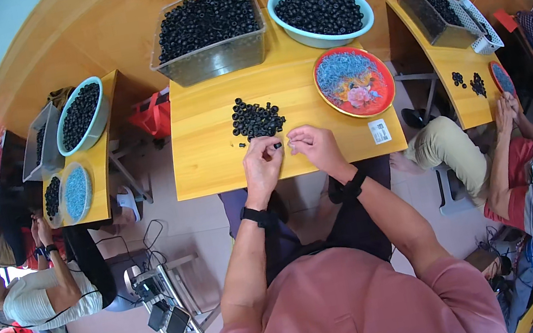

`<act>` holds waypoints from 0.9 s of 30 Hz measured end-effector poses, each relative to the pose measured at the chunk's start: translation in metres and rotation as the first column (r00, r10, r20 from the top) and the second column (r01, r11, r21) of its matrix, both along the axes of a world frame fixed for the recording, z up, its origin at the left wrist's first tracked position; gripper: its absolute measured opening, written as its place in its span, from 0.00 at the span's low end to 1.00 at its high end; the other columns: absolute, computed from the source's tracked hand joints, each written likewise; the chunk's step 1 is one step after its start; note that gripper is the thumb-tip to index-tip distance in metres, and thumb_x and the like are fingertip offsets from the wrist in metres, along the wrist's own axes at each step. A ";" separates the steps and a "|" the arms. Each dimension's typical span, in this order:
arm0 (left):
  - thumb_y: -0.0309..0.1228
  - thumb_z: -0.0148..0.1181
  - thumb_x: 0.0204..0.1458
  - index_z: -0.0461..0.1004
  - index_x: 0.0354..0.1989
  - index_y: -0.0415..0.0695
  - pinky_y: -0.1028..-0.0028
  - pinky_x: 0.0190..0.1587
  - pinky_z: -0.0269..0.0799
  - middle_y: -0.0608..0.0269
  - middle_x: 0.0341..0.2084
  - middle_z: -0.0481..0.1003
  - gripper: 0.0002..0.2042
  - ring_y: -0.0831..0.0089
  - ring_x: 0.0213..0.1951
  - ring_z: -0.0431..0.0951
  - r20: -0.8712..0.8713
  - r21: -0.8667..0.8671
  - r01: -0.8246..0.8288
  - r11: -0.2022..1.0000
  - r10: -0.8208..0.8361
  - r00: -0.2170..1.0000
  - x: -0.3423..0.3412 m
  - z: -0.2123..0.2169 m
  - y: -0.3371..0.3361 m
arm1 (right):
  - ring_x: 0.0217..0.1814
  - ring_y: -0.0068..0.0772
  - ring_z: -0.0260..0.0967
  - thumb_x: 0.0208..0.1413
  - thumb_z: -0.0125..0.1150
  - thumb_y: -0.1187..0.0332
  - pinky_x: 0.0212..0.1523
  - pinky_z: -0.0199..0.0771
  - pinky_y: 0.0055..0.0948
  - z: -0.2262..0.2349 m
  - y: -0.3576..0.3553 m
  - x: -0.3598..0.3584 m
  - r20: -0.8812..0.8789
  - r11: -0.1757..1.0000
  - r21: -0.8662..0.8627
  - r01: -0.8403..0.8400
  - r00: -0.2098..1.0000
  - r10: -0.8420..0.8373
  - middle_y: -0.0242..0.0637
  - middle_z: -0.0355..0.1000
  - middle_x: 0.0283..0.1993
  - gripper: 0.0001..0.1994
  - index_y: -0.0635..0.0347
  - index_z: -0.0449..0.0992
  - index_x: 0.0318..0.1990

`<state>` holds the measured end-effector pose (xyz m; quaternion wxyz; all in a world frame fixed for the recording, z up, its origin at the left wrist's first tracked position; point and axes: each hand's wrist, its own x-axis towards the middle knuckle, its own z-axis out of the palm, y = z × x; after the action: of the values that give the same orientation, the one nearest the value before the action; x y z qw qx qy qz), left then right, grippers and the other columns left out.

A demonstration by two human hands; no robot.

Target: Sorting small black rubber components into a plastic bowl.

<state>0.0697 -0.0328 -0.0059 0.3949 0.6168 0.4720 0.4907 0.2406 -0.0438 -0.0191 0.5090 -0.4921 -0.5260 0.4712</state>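
Close to the front edge of the yellow table point(210, 169), my left hand point(261, 167) pinches a small round black plastic part point(278, 145) between thumb and fingertips. My right hand point(318, 149) is beside it, thumb and fingers pressed together on something tiny and pale that I cannot make out. The fingertips of both hands nearly meet. Just beyond my left hand lies a loose pile of similar black parts point(256, 117). To the right, a red round tray point(386, 100) with a flower picture holds many small blue-grey pieces point(342, 69).
At the table's far side stand a clear bin point(212, 59) and a light-blue basin point(328, 41), both full of black parts. A white label card point(380, 131) lies by the right edge. People work at yellow tables on the left point(100, 204) and right point(458, 100).
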 end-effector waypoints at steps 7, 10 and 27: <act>0.17 0.65 0.50 0.83 0.40 0.39 0.78 0.35 0.72 0.62 0.36 0.76 0.10 0.78 0.30 0.75 -0.078 0.044 0.040 0.998 -0.036 0.996 0.001 0.005 -0.001 | 0.38 0.27 0.81 0.60 0.62 0.77 0.39 0.80 0.25 0.003 0.001 0.000 -0.017 1.000 0.011 0.000 1.000 0.000 0.43 0.81 0.37 0.09 0.74 0.76 0.46; 0.17 0.65 0.50 0.83 0.40 0.38 0.78 0.34 0.72 0.61 0.36 0.76 0.10 0.78 0.30 0.75 -0.081 0.043 0.040 0.998 -0.036 0.996 0.000 0.005 0.000 | 0.37 0.27 0.81 0.60 0.63 0.77 0.38 0.80 0.25 0.000 0.004 -0.004 -0.002 1.000 0.009 -0.019 1.000 0.020 0.43 0.82 0.37 0.09 0.73 0.77 0.46; 0.16 0.65 0.51 0.81 0.39 0.36 0.79 0.38 0.72 0.62 0.38 0.77 0.08 0.79 0.32 0.74 -0.055 -0.001 0.033 0.999 -0.033 0.998 -0.002 0.002 0.000 | 0.39 0.41 0.82 0.57 0.65 0.73 0.40 0.80 0.34 0.012 0.004 -0.013 0.296 0.989 0.141 0.045 0.952 -0.085 0.48 0.81 0.37 0.09 0.67 0.80 0.43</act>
<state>0.0681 -0.0325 -0.0034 0.3900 0.6377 0.4723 0.4670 0.2280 -0.0399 -0.0066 0.4698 -0.5403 -0.6109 0.3379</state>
